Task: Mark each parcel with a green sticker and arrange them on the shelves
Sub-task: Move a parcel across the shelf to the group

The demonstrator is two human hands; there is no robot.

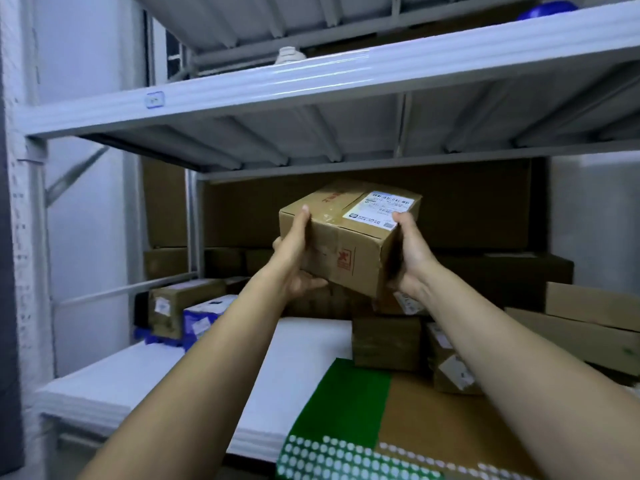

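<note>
Storeroom, grey metal shelving [311,88], stacked cardboard parcels [386,342]

Open air runs between the underside of the upper shelf [311,88] and the white boards [138,382] below, back to a brown cardboard wall [467,202]. The parcel [349,237], held up, fills the middle of that gap. In the left rear corner small boxes [180,303] crowd together; stacked boxes [386,342] and flat cartons [588,306] block the right.
</note>
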